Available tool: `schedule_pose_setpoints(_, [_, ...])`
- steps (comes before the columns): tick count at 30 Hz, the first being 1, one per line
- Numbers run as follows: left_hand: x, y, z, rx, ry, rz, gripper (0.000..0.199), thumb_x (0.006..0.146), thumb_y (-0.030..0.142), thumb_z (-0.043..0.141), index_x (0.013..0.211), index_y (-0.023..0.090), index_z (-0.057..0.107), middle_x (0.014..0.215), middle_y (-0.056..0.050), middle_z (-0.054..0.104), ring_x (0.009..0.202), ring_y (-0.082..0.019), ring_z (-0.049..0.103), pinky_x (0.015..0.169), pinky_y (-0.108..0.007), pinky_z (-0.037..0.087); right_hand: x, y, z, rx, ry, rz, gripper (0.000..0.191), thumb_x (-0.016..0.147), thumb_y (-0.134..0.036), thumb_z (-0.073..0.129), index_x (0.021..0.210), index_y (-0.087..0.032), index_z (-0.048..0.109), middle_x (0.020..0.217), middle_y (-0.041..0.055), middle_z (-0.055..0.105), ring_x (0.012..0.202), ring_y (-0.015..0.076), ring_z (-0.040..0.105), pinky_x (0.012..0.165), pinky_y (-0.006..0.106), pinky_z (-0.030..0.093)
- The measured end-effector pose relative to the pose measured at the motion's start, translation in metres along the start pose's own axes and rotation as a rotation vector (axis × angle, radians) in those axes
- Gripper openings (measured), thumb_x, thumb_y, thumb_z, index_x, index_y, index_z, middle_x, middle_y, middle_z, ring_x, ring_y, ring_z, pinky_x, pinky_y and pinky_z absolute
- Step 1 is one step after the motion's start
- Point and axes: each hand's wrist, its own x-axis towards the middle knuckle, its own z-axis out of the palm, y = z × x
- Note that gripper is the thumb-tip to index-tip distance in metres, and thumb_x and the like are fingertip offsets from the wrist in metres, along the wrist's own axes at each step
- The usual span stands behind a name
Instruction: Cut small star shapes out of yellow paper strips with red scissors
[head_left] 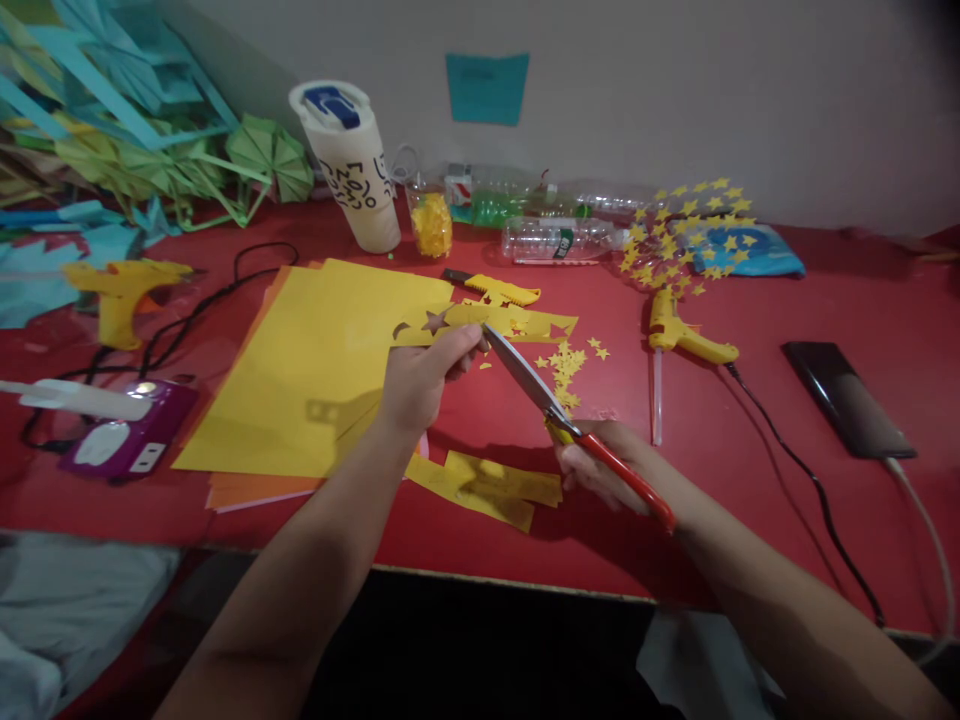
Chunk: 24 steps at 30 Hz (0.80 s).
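head view: steady scissors (556,412)

left hand (420,385) pinches tight by the cut yellow strip (540,322); i cannot tell if it has paper. right hand (596,484) wraps its grip round the scissors, blades almost together, maybe to keep the tip steady. cut stars (568,366) lie beyond on the counter (487,415).

And here's the left hand (412,385), thumb on top, the ends of its curled fingers tucked out of sight! The right hand (596,465) slips partly behind the scissors (525,375), so how it sits in the handles can't be told. Beyond the left grip, the lettering on the tumbler (360,185) is too blurred to read. Far left of both grips, folded paper shapes (142,100) run out of view; nearer, both forearms (307,560) are cut off below.
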Motion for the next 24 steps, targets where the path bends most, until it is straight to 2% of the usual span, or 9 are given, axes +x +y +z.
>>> schedule_pose_setpoints(3, [0.0,0.001,0.0,0.002,-0.002,-0.008,0.021,0.071,0.032,0.063,0.055,0.018,0.066,0.048,0.002,0.05,0.048,-0.006,0.044,0.043,-0.02,0.033,0.0,0.0,0.0,-0.009,-0.002,0.007,0.06,0.084,-0.075,0.043,0.058,-0.021,0.044,0.049,-0.0035,0.044,0.042,0.0078,0.037,0.041,0.024,0.03])
schedule_pose_setpoints(14, [0.001,0.0,-0.001,-0.019,-0.007,0.013,0.022,0.07,0.032,0.064,0.053,0.018,0.065,0.047,0.002,0.05,0.046,-0.006,0.043,0.042,-0.019,0.031,0.0,-0.004,0.0,-0.012,-0.006,0.035,0.057,0.083,-0.072,0.048,0.058,-0.021,0.044,0.051,-0.004,0.043,0.042,0.0071,0.037,0.04,0.023,0.029])
schedule_pose_setpoints(20, [0.002,0.0,-0.003,-0.007,0.051,0.035,0.022,0.072,0.032,0.06,0.054,0.019,0.06,0.048,0.002,0.051,0.046,-0.006,0.045,0.041,-0.019,0.033,0.0,-0.013,0.0,0.025,-0.007,0.086,0.056,0.079,-0.072,0.053,0.056,-0.023,0.038,0.047,-0.0063,0.039,0.039,0.0066,0.033,0.038,0.023,0.025])
schedule_pose_setpoints(24, [0.0,-0.001,-0.003,-0.011,0.065,0.012,0.021,0.072,0.032,0.064,0.057,0.018,0.06,0.053,0.002,0.054,0.049,-0.006,0.048,0.044,-0.019,0.037,0.0,-0.011,0.0,0.068,-0.002,0.078,0.058,0.079,-0.075,0.052,0.058,-0.023,0.037,0.044,-0.0082,0.035,0.038,0.0068,0.032,0.041,0.024,0.028])
